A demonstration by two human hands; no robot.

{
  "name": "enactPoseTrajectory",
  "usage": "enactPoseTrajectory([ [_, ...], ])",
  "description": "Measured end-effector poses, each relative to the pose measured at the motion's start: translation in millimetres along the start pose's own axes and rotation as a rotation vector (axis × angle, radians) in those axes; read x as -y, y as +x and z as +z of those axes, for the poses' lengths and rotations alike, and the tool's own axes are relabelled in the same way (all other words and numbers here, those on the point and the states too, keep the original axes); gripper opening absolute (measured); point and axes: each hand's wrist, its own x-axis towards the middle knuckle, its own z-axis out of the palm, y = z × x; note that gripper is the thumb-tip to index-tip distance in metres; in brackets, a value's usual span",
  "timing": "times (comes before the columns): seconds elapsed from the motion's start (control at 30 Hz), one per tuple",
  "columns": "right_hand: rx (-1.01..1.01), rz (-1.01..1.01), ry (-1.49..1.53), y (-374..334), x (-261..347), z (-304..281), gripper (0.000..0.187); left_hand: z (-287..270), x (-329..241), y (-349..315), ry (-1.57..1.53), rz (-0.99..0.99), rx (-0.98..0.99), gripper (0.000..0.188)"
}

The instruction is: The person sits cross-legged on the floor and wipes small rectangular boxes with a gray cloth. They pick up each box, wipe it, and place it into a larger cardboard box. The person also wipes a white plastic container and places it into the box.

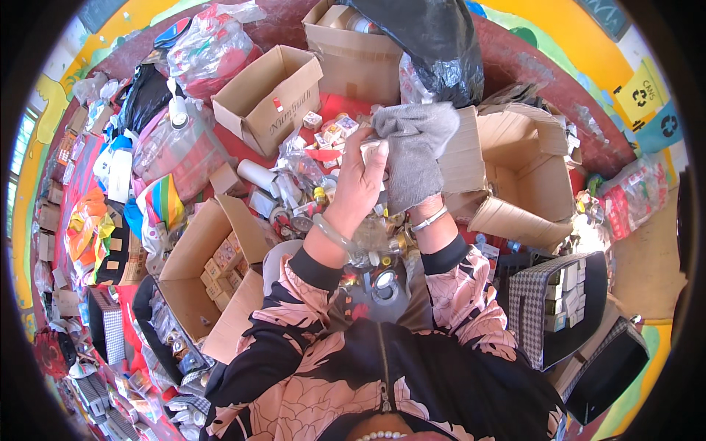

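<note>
My left hand (356, 178) is raised in front of me, its thumb and fingers closed around a small pale box-like item (373, 152), mostly hidden by the hand. Right beside it, a grey cloth (419, 143) covers my right hand, so those fingers do not show; the cloth is bunched at the top and hangs down to the wrist (434, 220). The cloth's edge meets the item in my left hand. Beyond my left hand lies a pile of small printed boxes (337, 132) on red sheeting.
An open carton (213, 253) with small boxes stands left; an empty open carton (526, 173) stands right. Farther off are two cartons (268, 95) and a black plastic bag (441, 51). Loose jars and cans (298, 220) lie before me. A checked bin (537, 309) holds stacked boxes.
</note>
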Motion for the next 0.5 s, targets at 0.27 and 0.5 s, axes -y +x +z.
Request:
enactPoseTrajectory([
  [0.27,0.086,-0.102,0.312,0.4,25.7,-21.6,0.064,-9.8,-19.3,-3.8,-0.026,0.119,0.082,0.072],
  [0.5,0.403,-0.279,-1.087,-1.9,9.7,-21.6,0.037,-6.5,-19.9,-9.8,0.614,0.416,0.124,0.085],
])
